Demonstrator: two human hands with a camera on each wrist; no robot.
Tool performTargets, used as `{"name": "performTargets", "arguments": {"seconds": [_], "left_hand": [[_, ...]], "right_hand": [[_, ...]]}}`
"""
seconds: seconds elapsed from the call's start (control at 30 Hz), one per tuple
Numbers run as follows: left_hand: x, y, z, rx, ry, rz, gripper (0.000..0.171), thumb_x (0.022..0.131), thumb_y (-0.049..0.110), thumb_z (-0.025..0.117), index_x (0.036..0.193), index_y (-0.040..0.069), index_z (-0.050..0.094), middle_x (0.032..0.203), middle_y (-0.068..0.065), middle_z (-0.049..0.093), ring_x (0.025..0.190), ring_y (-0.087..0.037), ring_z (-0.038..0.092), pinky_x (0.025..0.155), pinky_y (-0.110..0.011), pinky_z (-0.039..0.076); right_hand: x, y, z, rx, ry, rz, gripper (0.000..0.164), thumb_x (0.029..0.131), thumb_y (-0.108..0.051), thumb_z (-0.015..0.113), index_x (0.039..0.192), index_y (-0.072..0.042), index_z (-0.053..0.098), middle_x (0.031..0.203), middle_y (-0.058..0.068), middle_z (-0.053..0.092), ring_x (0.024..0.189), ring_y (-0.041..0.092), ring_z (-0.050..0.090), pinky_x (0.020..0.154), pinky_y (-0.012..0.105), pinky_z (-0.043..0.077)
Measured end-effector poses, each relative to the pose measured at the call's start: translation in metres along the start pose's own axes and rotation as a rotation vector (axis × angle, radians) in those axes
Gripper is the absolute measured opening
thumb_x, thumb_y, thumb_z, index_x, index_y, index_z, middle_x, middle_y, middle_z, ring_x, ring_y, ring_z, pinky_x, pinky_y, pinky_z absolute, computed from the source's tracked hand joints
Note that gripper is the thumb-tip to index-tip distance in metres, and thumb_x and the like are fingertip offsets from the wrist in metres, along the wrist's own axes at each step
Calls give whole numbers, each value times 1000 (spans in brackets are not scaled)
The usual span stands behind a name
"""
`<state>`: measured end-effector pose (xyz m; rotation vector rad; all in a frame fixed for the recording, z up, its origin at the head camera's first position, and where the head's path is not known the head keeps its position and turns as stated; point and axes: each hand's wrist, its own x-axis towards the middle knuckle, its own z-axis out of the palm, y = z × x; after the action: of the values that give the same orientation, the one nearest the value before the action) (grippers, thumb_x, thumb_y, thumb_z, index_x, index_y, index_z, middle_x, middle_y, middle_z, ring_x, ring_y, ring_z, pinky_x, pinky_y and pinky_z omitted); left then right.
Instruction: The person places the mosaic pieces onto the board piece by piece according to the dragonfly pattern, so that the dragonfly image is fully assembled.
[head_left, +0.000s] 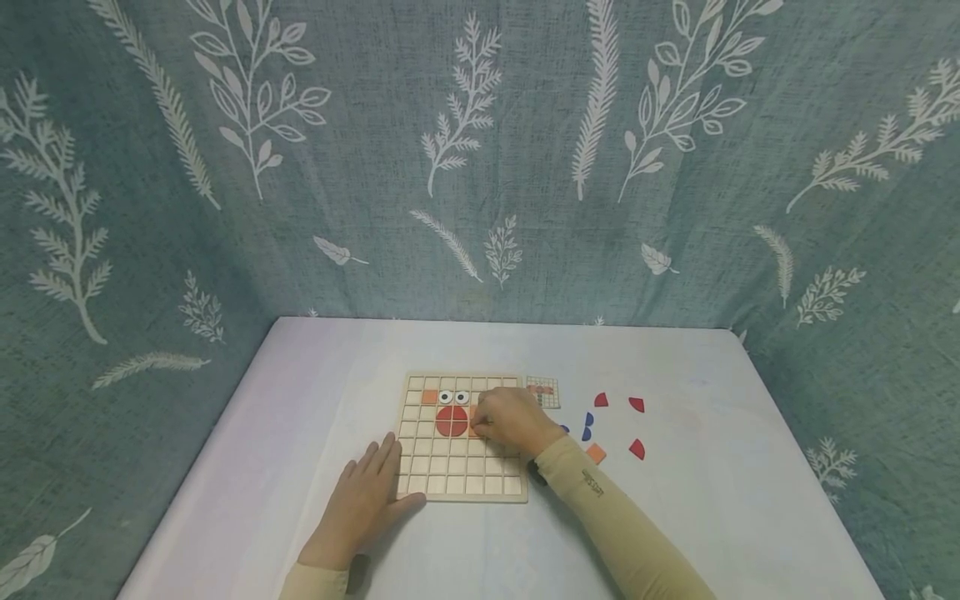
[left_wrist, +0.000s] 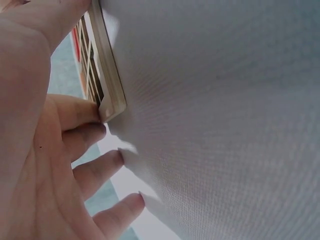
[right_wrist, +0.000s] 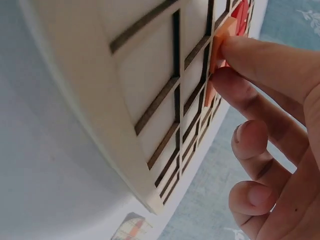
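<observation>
A wooden grid board (head_left: pixel 459 485) lies on the table. In its cells sit an orange square tile (head_left: pixel 429 397), two round eye pieces (head_left: pixel 446 397) and red quarter pieces forming a red circle (head_left: pixel 444 414). My right hand (head_left: pixel 513 419) is over the board's right half; its thumb and index finger pinch an orange tile (right_wrist: pixel 218 44) at a cell beside the red circle. Another orange surface (right_wrist: pixel 209 94) shows below the index fingertip. My left hand (head_left: pixel 360 500) rests at the board's near left corner, fingers extended along the side, thumb at the front edge.
A small picture card (head_left: pixel 553 397) lies by the board's upper right. Farther right on the white table (head_left: pixel 675 517) are loose red quarter pieces (head_left: pixel 637 449), blue half-rounds (head_left: pixel 588 419) and an orange square (head_left: pixel 596 453). Patterned green cloth (head_left: pixel 525 250) hangs around the table.
</observation>
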<state>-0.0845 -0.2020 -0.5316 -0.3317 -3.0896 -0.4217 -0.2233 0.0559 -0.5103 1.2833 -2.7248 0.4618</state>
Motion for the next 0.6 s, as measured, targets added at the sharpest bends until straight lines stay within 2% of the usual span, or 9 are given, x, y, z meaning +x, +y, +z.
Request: {"name": "performTargets", "arguments": {"seconds": [0.27,0.53,0.6], "left_hand": [[-1,0,1,-5,5,2,90,92,58,66,149,-8,42,157,-24,39,142,-47,38,111,-66,34],[-1,-1,1,-1,17,9,89,92,58,65,149,-7,43,156,-23,40,142,-47,38,110,-67,35],[-1,-1,1,-2,13,9,89,92,59,65,149,-7,43,157,-23,39,142,-47,38,110,-66,34]], "right_hand": [[0,-2,1,4,-34,41,7,86,-29,82,90,-23,83,88,-13,73,81,4,67,67,20,55],[-4,1,8,-33,25,-15,5,87,-28,80,83,-25,77,77,-14,64,66,1,53,55,19,46],[-4,2,8,-29,31,-22,5,87,-27,79,83,-24,78,77,-13,64,66,1,53,56,19,46]]}}
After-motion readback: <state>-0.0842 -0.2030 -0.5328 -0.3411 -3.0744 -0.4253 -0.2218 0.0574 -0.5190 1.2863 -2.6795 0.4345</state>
